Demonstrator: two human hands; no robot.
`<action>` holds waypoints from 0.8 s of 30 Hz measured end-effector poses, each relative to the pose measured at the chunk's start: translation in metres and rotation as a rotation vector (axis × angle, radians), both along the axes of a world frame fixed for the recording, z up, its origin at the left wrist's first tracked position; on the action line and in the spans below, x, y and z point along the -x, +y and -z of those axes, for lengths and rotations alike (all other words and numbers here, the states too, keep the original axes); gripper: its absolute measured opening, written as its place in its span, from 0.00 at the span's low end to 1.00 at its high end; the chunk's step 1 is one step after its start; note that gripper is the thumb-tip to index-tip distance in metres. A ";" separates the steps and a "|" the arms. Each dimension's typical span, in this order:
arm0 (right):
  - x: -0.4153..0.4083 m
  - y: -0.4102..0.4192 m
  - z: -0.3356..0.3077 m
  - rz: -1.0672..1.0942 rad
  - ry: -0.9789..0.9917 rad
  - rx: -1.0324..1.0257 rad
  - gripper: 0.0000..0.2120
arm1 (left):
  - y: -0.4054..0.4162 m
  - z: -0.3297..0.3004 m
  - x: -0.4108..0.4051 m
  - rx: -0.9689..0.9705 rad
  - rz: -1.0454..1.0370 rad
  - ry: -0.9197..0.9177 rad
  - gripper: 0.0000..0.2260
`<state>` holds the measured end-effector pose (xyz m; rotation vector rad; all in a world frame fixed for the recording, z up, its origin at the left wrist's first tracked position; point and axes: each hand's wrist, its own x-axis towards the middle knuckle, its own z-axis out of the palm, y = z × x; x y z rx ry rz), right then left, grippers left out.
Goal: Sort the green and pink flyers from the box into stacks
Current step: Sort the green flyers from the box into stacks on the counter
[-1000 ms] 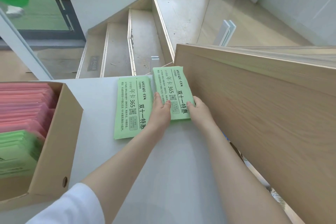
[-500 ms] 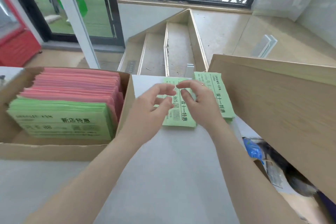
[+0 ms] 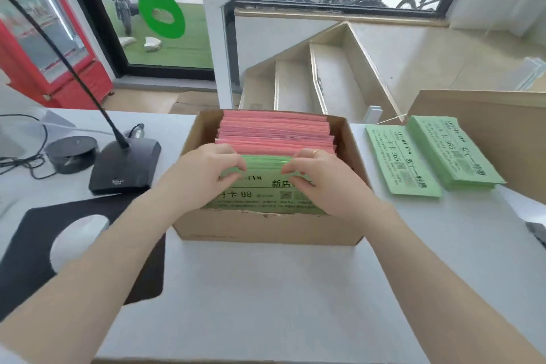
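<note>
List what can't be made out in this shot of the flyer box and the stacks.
Head view only:
- Green flyers in the box: the left hand and right hand cover parts of the front sheet's print.
- Pink flyers: only top edges show; the print is hidden.
- How deep the cardboard box is filled: its front wall hides that.
- Two green stacks on the table: small print too blurred to read.

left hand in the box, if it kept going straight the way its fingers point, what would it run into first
The left hand points across the green flyers toward the right hand. Going straight on, its fingertips would probably meet the right hand's fingertips first, with only a short stretch of flyer edge between them; depth is hard to judge.
</note>
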<state>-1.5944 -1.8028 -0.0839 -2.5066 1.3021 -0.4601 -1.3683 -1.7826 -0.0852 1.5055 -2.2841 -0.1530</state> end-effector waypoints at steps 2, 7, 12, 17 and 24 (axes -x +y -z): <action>-0.020 0.006 0.001 0.036 0.103 -0.040 0.15 | -0.003 0.001 -0.019 0.008 0.056 -0.056 0.07; -0.050 0.015 0.002 0.157 0.192 -0.043 0.19 | -0.011 0.006 -0.041 -0.044 0.117 -0.108 0.12; -0.053 0.017 0.003 0.250 0.177 -0.073 0.18 | -0.014 0.011 -0.046 -0.040 0.133 -0.106 0.14; -0.053 0.017 0.004 0.313 0.213 -0.097 0.14 | -0.015 0.013 -0.037 -0.107 0.145 -0.198 0.15; -0.047 0.013 0.010 0.366 0.286 0.112 0.13 | -0.018 0.017 -0.038 -0.212 0.159 -0.121 0.11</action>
